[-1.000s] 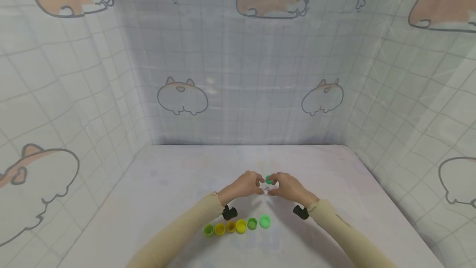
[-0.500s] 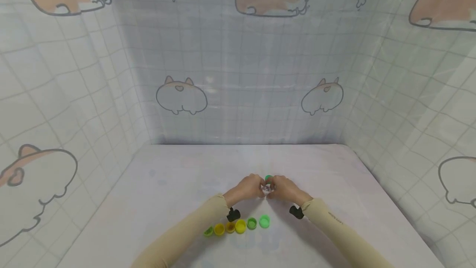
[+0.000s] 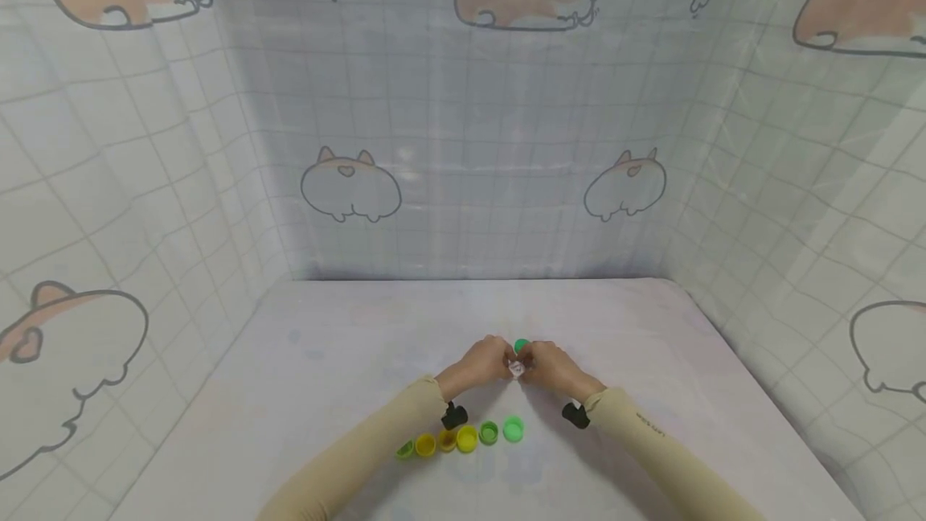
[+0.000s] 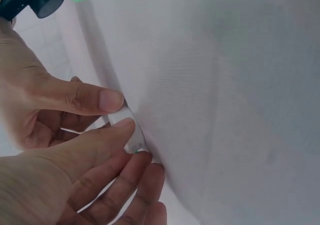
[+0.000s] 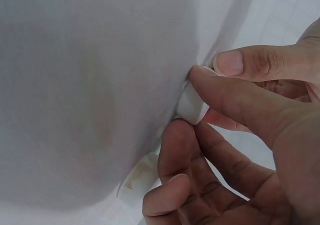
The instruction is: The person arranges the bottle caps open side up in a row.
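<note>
Both my hands meet over the white table beyond a row of cups. My left hand (image 3: 486,362) pinches a small white piece (image 4: 127,130) with a rounded edge between thumb and fingers. From the other side, my right hand (image 3: 555,368) grips that same piece with thumb and fingertips. Fingers cover much of it, so its kind is unclear. Just behind the fingertips a round green thing (image 3: 522,345) shows partly. In the right wrist view a second white piece (image 5: 139,181) with yellowish marks stands by the right hand's curled fingers.
Nearer me, small round cups line up: green (image 3: 405,449), yellow (image 3: 425,445), amber (image 3: 448,441), yellow (image 3: 467,438), green (image 3: 489,432) and light green (image 3: 514,428). My left sleeve partly hides the leftmost. Patterned cloth walls (image 3: 463,103) enclose the table's back and sides.
My hands, a little apart a second ago, have come together and closed their fingertips on the small white piece. Over the last half second they have barely moved.
</note>
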### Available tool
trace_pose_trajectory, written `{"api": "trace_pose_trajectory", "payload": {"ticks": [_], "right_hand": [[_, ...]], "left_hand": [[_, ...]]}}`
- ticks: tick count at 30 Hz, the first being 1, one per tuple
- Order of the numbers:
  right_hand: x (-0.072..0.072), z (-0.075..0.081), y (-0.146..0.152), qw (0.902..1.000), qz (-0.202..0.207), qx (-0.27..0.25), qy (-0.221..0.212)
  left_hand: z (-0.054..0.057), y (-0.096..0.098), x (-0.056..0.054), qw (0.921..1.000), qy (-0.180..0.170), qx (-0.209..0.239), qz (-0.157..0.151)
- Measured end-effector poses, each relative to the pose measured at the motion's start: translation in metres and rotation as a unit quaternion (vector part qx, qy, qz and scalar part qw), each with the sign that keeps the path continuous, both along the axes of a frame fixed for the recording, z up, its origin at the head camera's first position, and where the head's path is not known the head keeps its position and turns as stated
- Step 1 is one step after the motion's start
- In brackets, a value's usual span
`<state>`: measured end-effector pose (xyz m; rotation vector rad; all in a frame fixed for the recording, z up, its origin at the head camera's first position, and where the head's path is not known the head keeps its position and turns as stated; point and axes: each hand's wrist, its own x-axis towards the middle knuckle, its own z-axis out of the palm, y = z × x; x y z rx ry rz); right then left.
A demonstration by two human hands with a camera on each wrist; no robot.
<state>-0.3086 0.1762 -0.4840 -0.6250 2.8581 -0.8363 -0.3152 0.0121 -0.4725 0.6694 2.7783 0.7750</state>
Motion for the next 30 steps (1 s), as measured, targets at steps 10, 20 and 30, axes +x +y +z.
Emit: {"api": "trace_pose_trajectory", "payload": {"ticks": [10, 20, 30], "right_hand": [[0.003, -0.001, -0.002, 0.9999, -0.002, -0.011, 0.002], [0.006, 0.001, -0.001, 0.9999, 0.008, -0.008, 0.005], [0.016, 0.009, -0.003, 0.9997, 0.019, -0.005, 0.014]], "left_hand": [[-0.006, -0.002, 0.0, 0.9997, 0.024, 0.002, -0.007], [-0.007, -0.004, 0.001, 0.9991, 0.033, 0.012, -0.025], [0.004, -0.011, 0.012, 0.9983, 0.045, 0.024, -0.028]]}}
